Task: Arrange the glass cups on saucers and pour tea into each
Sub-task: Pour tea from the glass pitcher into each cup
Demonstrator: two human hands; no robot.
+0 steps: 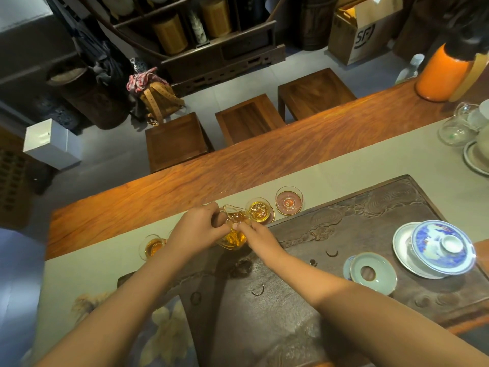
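A row of glass cups stands on the pale runner along the far edge of the carved tea tray point(370, 234). My left hand point(195, 230) grips the handle of a small glass pitcher point(235, 217) with amber tea, tilted toward a cup point(259, 210) on a gold-rimmed saucer; that cup holds tea. My right hand point(260, 238) touches the pitcher's underside with its fingertips. Below the pitcher sits another cup of tea point(234, 241), partly hidden by my hands. At the left stands a further cup with tea point(153, 247). The rightmost cup point(289, 200) looks empty.
A blue-and-white lidded gaiwan point(444, 247) on a white saucer and a pale ring-shaped holder point(373, 272) sit on the tray's right. Glassware point(457, 128) and an orange flask point(442, 72) stand at the far right. Three wooden stools point(248, 120) line the table's far side.
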